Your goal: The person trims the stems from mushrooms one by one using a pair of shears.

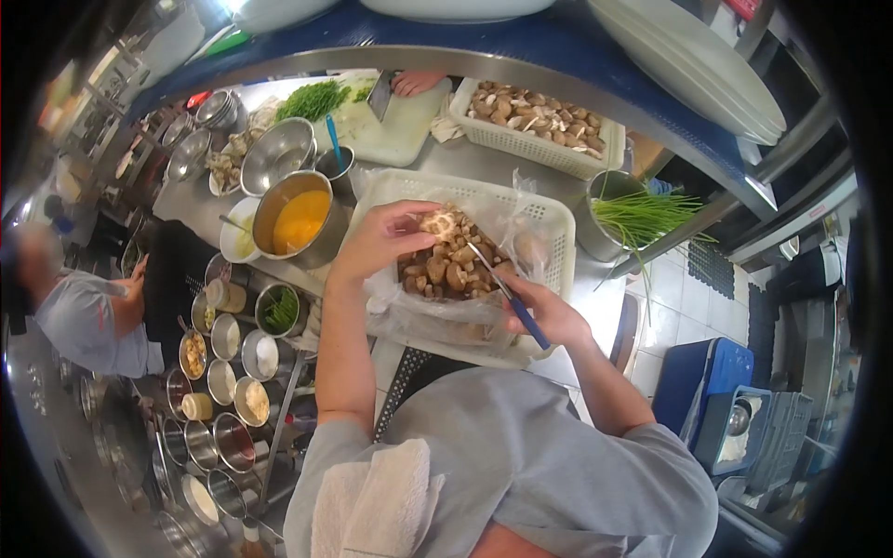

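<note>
Pinched mushroom in left hand | gripped blue-handled tool in right hand | had loose mushrooms in basket beneath both hands | saw greens beyond right hand

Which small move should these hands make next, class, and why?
Probably bring the blue-handled metal cutting tool to the pale and brown, rounded mushroom: the left hand holds it, while the right hand grips the tool, tip pointing towards it.
</note>
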Tool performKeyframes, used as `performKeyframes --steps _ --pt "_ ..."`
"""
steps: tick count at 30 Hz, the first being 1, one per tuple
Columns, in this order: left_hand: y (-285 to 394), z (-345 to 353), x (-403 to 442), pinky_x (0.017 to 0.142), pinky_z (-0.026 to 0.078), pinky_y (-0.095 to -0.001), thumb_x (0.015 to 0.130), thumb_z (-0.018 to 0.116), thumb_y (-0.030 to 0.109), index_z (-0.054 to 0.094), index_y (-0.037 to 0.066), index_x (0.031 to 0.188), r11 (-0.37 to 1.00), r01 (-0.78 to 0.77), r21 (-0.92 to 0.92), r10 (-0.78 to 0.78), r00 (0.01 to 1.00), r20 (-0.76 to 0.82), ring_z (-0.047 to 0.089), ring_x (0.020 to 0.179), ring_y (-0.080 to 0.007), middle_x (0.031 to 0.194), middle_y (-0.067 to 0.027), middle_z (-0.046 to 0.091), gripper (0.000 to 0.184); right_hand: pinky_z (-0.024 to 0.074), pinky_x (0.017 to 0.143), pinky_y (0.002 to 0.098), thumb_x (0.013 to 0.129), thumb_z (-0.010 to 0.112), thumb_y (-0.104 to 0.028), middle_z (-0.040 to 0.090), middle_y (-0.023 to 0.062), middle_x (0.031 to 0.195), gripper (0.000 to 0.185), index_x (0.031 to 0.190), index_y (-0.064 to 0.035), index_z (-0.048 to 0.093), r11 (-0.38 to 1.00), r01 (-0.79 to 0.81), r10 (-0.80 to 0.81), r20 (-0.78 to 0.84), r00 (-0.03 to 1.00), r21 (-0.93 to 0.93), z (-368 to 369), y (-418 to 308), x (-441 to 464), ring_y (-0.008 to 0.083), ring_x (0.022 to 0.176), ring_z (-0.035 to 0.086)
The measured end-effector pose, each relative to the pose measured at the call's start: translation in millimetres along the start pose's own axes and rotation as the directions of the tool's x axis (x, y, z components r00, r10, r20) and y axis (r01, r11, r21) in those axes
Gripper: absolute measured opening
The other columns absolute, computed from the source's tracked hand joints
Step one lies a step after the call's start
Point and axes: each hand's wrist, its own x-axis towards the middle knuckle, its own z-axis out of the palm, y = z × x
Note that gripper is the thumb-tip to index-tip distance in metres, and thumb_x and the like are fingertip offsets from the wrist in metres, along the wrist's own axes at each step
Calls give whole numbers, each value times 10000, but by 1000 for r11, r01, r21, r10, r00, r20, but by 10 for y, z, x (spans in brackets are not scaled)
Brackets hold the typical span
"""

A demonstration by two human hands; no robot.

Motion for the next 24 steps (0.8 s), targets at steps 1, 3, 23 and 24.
performKeyframes --steps 1,3,23,24 --pt "-29 -38 103 860 517 -268 838 739 47 621 -6 1270 996 29 90 -27 999 -18 630 994 -125 1188 -63 656 451 445 728 276 803 790 -511 558 14 908 943 1471 24 393 991 79 -74 -52 996 107 39 155 -15 128 816 524" --pt "-42 -77 296 857 512 -271 844 740 75 621 -11 1265 977 60 205 -63 998 6 631 995 -126 1187 -70 658 446 440 724 262 812 776 -529 554 6 887 939 1464 34 403 949 125 -92 -123 988 290 80 337 -17 118 798 520" --pt "-482 17 703 883 521 -399 794 727 103 709 36 1046 533 -42 845 -264 941 213 673 976 -302 1032 -160 710 261 452 699 252 856 720 -556 556 -6 840 834 1415 18 486 925 151 -63 -250 966 350 104 370 -13 102 740 532" --pt "-597 30 635 889 517 -407 786 717 81 713 42 1037 500 -86 862 -212 953 217 661 986 -319 1028 -168 704 254 452 697 253 860 720 -549 556 -6 841 825 1414 16 488 924 147 -63 -237 969 354 103 391 -9 101 738 531"
